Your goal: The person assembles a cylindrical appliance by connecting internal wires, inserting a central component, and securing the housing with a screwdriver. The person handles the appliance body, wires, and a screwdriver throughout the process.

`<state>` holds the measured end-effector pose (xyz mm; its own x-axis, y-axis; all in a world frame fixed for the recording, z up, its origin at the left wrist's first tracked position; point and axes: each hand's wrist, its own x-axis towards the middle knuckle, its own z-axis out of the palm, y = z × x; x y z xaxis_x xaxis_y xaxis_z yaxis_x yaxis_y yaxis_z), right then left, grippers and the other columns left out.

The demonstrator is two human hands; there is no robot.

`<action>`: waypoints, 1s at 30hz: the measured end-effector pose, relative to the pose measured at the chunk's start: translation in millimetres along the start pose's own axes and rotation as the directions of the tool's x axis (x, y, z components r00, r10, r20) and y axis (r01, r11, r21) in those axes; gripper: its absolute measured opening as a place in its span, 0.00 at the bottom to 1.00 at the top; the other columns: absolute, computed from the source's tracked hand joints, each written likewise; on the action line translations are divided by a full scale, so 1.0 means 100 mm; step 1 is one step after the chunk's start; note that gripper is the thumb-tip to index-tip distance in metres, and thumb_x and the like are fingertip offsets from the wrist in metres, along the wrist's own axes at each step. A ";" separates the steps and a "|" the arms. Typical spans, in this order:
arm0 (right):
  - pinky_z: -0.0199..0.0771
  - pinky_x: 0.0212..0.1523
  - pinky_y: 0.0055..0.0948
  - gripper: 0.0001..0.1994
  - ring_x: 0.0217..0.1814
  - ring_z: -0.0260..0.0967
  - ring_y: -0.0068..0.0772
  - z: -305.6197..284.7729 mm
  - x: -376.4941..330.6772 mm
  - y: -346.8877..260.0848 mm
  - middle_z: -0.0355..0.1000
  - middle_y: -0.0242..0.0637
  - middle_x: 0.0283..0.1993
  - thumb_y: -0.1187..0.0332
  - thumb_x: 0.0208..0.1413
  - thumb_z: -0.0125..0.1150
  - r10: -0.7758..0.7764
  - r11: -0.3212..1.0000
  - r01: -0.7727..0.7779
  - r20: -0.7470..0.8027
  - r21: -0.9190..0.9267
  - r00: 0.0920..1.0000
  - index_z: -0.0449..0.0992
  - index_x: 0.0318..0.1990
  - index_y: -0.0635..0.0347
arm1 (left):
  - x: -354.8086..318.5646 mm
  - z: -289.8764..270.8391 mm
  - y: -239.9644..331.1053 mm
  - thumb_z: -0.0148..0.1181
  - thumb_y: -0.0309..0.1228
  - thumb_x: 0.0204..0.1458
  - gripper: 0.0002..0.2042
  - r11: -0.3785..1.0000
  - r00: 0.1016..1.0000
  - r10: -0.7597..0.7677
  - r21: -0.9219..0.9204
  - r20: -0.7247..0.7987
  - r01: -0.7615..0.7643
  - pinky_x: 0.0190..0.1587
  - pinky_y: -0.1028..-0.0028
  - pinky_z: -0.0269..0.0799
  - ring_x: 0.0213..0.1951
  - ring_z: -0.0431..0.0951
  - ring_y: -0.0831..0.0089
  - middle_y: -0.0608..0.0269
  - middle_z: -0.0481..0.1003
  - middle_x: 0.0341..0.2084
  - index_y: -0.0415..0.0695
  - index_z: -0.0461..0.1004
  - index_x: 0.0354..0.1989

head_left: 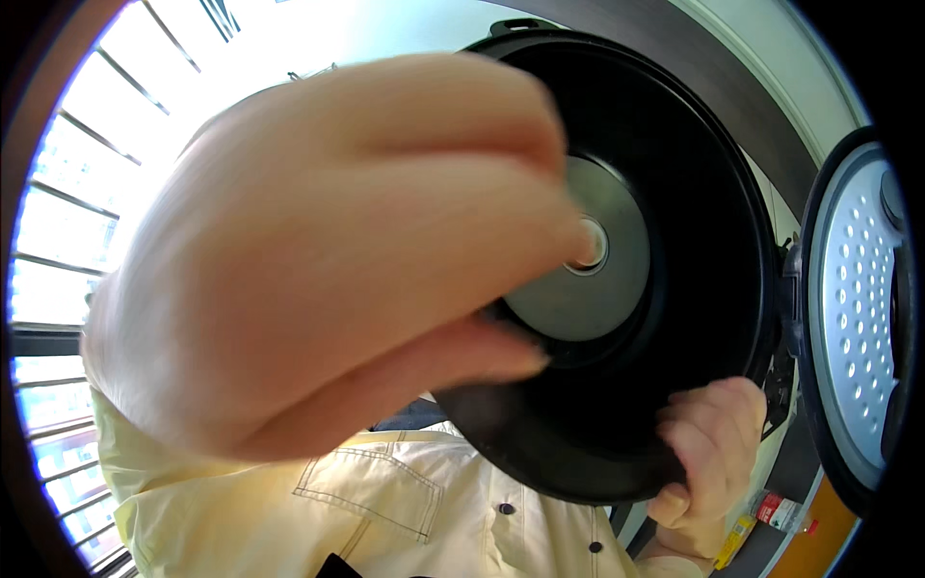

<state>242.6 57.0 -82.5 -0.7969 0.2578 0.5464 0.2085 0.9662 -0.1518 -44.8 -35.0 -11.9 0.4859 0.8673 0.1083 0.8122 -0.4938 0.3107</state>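
A black rice cooker body (718, 289) is tipped so that I look straight into its cavity. At the bottom lies a round grey heating plate (617, 299) with a small round silvery centre (598, 243). My left hand (366, 241), large and blurred close to the camera, reaches over the cavity. One finger points at the plate's centre; I cannot tell whether it touches. Its thumb stands apart, and nothing shows in the hand. My right hand (713, 448) is closed round the cooker's rim at the lower right, fingers inside the edge.
The hinged lid (853, 318), with a dimpled silver inner plate, hangs swung back at the right. Bottles with red and yellow labels (766, 511) lie low at the right. A bright barred window (67, 260) is on the left. My cream shirt (414, 491) is just below the cooker.
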 end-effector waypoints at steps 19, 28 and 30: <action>0.61 0.27 0.28 0.23 0.22 0.65 0.29 0.21 -0.08 -0.27 0.65 0.34 0.16 0.52 0.57 0.38 -0.075 0.993 0.050 -0.245 -0.108 0.967 0.71 0.18 0.54 | 0.89 0.40 -0.02 0.60 0.32 0.45 0.13 0.936 0.834 -0.339 0.247 0.436 0.252 0.38 0.71 0.74 0.36 0.76 0.63 0.52 0.74 0.34 0.38 0.75 0.37; 0.66 0.29 0.29 0.27 0.25 0.67 0.31 0.01 -0.04 -0.28 0.67 0.36 0.20 0.47 0.61 0.31 -0.086 0.989 0.073 -0.100 -0.128 0.991 0.69 0.20 0.56 | 1.33 0.53 0.16 0.60 0.27 0.46 0.10 0.894 0.793 -0.370 0.418 0.484 0.162 0.38 0.73 0.77 0.37 0.78 0.63 0.52 0.76 0.34 0.39 0.75 0.37; 0.61 0.28 0.28 0.24 0.24 0.65 0.29 0.05 -0.05 -0.23 0.66 0.35 0.18 0.51 0.57 0.36 -0.106 0.987 0.084 -0.165 -0.134 0.981 0.70 0.19 0.55 | 1.37 0.46 0.19 0.60 0.26 0.46 0.09 0.914 0.808 -0.347 0.365 0.477 0.177 0.38 0.73 0.77 0.37 0.78 0.63 0.51 0.76 0.33 0.39 0.75 0.37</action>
<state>238.6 33.1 -85.5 -0.7099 0.1513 0.6879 0.2146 0.9767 0.0067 52.0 71.1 -34.3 0.2649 0.8416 -0.4706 0.9463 -0.3208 -0.0410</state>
